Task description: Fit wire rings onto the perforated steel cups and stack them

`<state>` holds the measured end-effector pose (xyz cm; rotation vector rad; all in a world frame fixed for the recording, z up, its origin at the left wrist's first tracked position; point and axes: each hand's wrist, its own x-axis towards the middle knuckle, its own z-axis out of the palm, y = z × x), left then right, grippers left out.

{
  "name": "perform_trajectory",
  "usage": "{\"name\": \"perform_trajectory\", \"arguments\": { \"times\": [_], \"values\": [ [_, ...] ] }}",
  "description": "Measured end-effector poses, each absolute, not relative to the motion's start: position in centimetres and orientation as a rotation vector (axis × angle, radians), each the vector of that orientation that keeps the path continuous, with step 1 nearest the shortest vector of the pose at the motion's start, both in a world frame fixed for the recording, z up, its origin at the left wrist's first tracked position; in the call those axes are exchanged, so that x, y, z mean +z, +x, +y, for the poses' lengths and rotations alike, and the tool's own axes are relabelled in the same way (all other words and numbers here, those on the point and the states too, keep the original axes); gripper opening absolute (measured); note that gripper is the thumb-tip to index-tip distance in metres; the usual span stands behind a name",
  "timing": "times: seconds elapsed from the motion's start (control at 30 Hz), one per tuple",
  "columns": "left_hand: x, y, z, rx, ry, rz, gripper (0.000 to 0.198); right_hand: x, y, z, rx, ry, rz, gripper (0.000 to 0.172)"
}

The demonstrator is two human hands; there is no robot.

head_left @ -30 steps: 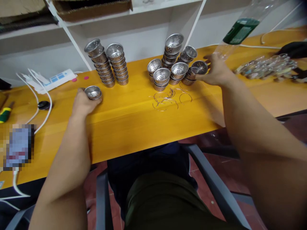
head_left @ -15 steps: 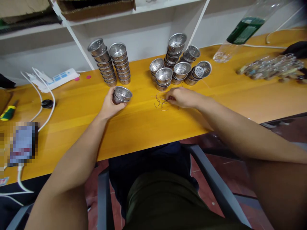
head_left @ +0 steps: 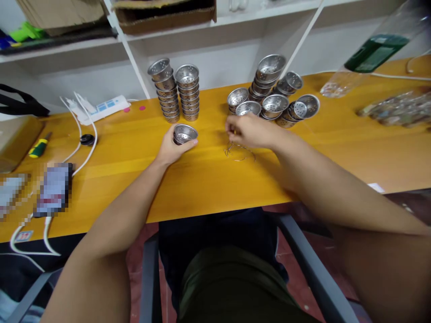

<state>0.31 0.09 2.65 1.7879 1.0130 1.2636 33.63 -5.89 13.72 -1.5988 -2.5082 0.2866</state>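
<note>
R hand (head_left: 247, 130): hold unclr | phone (head_left: 53, 188): blurred | cardbd box (head_left: 168, 21): top cut

No readable text or numbers.

Bare L forearm (head_left: 129, 202) angles up & inward from lower L, elbow (head_left: 106, 253) bent, L wrist (head_left: 163, 159) nearly straight. Bare, ungloved L hand (head_left: 170, 146) is set in a C-shaped grasp — thumb (head_left: 190, 143) stretched along the near side, tip pointing R, other digits mostly hidden. Bare R forearm (head_left: 323, 184) reaches in from the R edge, slanting up & inward to the R wrist (head_left: 278, 139). Bare, ungloved R hand (head_left: 251, 130) is back-up, fingers (head_left: 230, 123) curled w/ tips bunched — pinch unclear. Hands apart, R approx. level w/ L.
</note>
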Motion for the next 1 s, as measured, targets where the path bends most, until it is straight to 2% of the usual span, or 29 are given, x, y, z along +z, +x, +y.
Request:
{"name": "perform_trajectory", "arguments": {
  "times": [0.17,0.3,0.4,0.57,0.77,1.0],
  "values": [
    [3.0,0.4,0.3,1.296,1.835,0.910,0.107,10.2,29.5,-3.2,0.707,-1.074,-1.875,0.029],
    [3.2,0.8,0.0,1.262,1.821,0.870,0.104,6.3,26.4,-2.1,0.824,-0.986,-1.580,0.013],
    [2.8,1.1,0.1,1.242,1.866,0.828,0.108,5.0,26.0,-1.9,0.893,-1.052,-1.493,0.015],
    [2.1,0.9,0.9,1.250,1.950,0.882,0.118,5.7,26.7,-2.3,0.902,-1.078,-1.578,0.018],
    [2.6,0.5,0.9,1.263,1.947,0.957,0.110,6.6,27.3,-2.9,0.930,-1.074,-1.553,0.025],
    [1.9,0.1,1.4,1.370,1.900,1.068,0.108,6.4,27.9,-2.6,0.740,-1.062,-1.602,0.022]
  ]
}}
